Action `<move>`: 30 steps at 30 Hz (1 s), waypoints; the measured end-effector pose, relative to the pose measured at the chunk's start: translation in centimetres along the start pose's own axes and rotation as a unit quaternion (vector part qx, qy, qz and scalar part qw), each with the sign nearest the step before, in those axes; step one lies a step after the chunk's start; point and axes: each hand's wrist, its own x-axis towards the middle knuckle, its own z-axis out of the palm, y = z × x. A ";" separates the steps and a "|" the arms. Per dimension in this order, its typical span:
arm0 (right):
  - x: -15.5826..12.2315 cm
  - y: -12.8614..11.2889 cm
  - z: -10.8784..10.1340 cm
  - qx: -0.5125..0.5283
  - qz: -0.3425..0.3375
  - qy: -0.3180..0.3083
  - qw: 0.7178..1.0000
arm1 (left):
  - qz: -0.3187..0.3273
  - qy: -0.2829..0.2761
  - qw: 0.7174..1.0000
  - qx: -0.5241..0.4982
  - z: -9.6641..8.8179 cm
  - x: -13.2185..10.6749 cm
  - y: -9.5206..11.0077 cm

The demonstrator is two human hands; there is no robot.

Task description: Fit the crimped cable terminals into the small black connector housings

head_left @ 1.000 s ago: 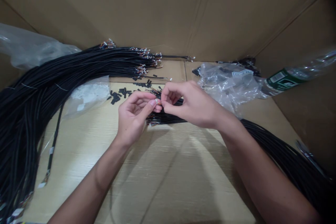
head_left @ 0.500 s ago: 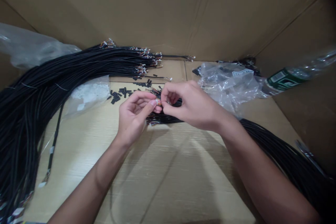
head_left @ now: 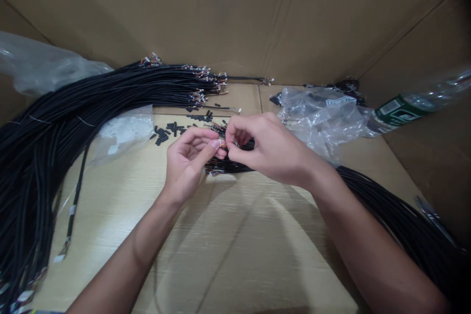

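Observation:
Between thumb and index finger, my left hand (head_left: 191, 159) pinches a small white connector (head_left: 221, 143). Thin coloured wires run from the connector toward my right hand (head_left: 263, 144), whose thumb and index finger are closed on them close by. Their exact grip is partly hidden by the fingers. Under both hands lies a bundle of black cables (head_left: 235, 166) with wire ends pointing left; it reappears beyond my right forearm (head_left: 382, 206). Several short black tubes (head_left: 162, 135) are scattered just left of the hands.
A large bundle of black cables (head_left: 110, 91) with white connectors fills the left side. A clear bag of white parts (head_left: 123, 130) lies beside it. At the right are a crumpled plastic bag (head_left: 320, 117) and a green-labelled bottle (head_left: 405, 110). Cardboard walls (head_left: 221, 14) stand behind.

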 end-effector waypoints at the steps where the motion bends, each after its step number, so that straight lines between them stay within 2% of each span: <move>1: 0.0 0.0 0.0 0.000 0.001 0.001 1.000 | 0.000 0.000 1.000 0.000 0.0 0.0 0.0; 30: 0.0 -0.2 0.0 0.001 0.001 0.004 1.000 | -0.003 -0.008 1.000 -0.014 0.0 -0.1 0.0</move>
